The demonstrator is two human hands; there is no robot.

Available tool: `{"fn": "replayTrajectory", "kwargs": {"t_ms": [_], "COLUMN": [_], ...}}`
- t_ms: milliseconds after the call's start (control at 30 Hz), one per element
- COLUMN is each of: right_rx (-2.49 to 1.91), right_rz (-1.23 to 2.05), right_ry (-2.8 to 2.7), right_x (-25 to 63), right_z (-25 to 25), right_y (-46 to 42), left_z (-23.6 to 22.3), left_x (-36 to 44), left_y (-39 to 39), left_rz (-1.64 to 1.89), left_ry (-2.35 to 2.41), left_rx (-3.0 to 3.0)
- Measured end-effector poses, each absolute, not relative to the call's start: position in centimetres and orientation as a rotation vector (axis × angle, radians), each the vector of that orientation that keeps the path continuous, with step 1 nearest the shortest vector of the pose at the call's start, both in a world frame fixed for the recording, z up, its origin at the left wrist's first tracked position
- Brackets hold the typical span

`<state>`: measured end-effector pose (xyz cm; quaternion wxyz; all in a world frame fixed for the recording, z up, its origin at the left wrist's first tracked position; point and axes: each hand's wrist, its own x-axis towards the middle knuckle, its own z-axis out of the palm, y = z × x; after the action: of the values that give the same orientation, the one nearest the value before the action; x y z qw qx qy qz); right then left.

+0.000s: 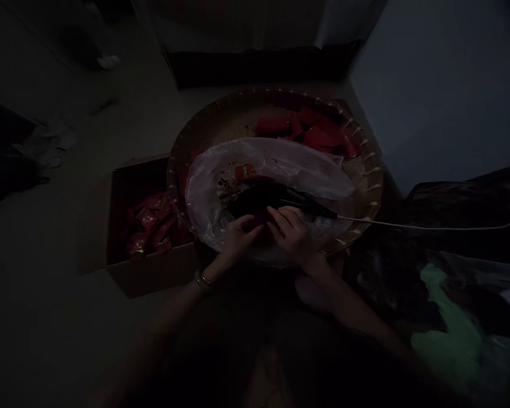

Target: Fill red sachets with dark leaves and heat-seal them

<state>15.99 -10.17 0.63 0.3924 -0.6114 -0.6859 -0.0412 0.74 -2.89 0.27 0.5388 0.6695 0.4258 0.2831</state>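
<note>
The picture is very dark. Both my hands meet over the near side of a round woven tray point(187, 122). Between my left hand point(238, 239) and my right hand point(294, 232) is a small dark red packet point(262, 220), pinched in the fingers of each; its details are lost in shadow. Just beyond my right hand lies a black corded tool point(318, 208), shaped like a hair straightener. Clear plastic sheeting point(221, 156) lines the tray, with dark loose bits point(227, 187) on it. A red packet with a green mark point(245, 171) lies farther in.
Several red wrappers point(318, 133) lie at the tray's far right. To the left stands a cardboard box point(153, 275) holding several shiny red packets point(148, 224). A white cord point(429, 228) runs right from the tool. Pale green cloth or plastic point(446, 323) lies at lower right.
</note>
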Motion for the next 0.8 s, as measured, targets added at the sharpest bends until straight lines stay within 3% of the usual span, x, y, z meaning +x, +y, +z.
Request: {"fn": "replayTrajectory", "kwargs": {"t_ms": [467, 800], "right_rx": [-1.671, -1.652], "right_rz": [-0.084, -0.154], "right_ry": [-1.616, -1.871], "right_x": [17.0, 17.7], "right_z": [2.2, 2.8], "right_y": [-8.3, -7.5], "left_z": [0.7, 0.5], "left_x": [2.9, 3.1], "left_y": [1.0, 1.6], "left_rz": [0.55, 0.526], "left_ry": [0.821, 0.874], "left_rx": [1.57, 1.684]}}
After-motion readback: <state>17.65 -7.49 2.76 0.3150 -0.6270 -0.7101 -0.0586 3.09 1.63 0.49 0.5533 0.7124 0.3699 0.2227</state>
